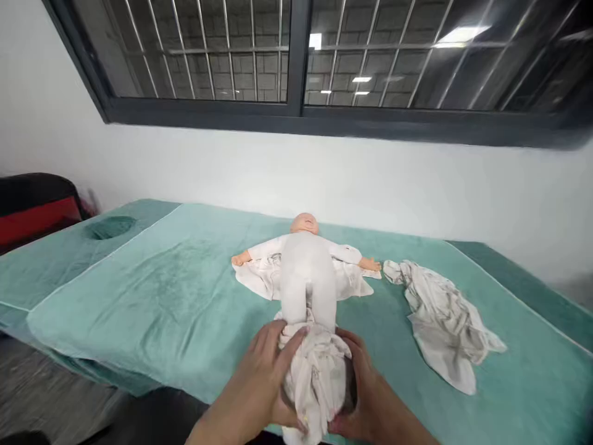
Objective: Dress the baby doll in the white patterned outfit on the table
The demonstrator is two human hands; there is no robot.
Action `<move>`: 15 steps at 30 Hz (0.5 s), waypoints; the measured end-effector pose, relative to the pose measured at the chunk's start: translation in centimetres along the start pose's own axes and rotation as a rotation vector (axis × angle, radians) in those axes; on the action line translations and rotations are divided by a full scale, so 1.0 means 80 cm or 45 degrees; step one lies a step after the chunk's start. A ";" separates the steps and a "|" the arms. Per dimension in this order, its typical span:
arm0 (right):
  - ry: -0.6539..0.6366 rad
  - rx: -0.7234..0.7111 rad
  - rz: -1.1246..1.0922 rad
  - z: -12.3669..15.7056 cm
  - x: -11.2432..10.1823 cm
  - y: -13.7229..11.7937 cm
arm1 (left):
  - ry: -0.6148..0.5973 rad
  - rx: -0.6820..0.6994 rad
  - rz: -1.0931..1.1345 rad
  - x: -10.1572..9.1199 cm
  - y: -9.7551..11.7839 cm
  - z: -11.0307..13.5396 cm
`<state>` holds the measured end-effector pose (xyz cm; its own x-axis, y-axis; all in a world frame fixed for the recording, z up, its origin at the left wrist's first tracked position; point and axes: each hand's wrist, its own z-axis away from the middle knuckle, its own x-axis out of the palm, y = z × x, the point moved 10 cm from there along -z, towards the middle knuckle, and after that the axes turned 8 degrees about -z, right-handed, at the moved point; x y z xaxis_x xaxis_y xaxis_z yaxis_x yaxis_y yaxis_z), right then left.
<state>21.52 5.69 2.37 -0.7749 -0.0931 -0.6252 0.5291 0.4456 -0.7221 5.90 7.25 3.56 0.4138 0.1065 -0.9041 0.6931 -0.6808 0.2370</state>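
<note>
A baby doll (307, 266) in a white body suit lies on its back on a teal-covered bed (162, 296), arms spread, head toward the wall. An opened white garment (259, 278) is spread under its torso. At the doll's feet, my left hand (264, 377) and my right hand (365, 389) are both wrapped round a bunched white cloth (317, 377) that covers the doll's lower legs. Fingers of both hands are curled on the cloth.
A second crumpled white garment (440, 321) lies on the bed to the right of the doll. A round face hole (110, 227) is in the bed's far left end. A red and black seat (32, 210) stands at the left. White wall and barred window behind.
</note>
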 end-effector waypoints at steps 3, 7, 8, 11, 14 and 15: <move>0.048 -0.004 0.029 0.013 -0.002 0.001 | 0.075 -0.007 -0.036 -0.003 0.009 0.008; 0.120 -0.117 0.129 0.025 -0.009 -0.013 | 0.108 0.031 0.017 -0.007 0.022 0.014; 0.133 -0.139 0.146 0.028 -0.011 -0.017 | 0.119 0.039 0.046 -0.008 0.024 0.015; 0.153 -0.076 0.153 0.036 -0.015 -0.017 | 0.165 0.031 0.151 -0.009 0.026 0.022; 0.151 0.144 0.084 0.047 -0.020 -0.003 | 0.076 -0.059 0.362 0.005 0.023 0.034; 0.108 0.226 0.021 0.051 -0.018 0.002 | 0.009 -0.124 0.465 0.013 0.021 0.039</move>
<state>24.16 2.24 1.93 -0.7878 -0.0081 -0.6158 0.5891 0.2818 -0.7573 5.64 3.94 1.93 0.6479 -0.1254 -0.7513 0.5518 -0.6027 0.5765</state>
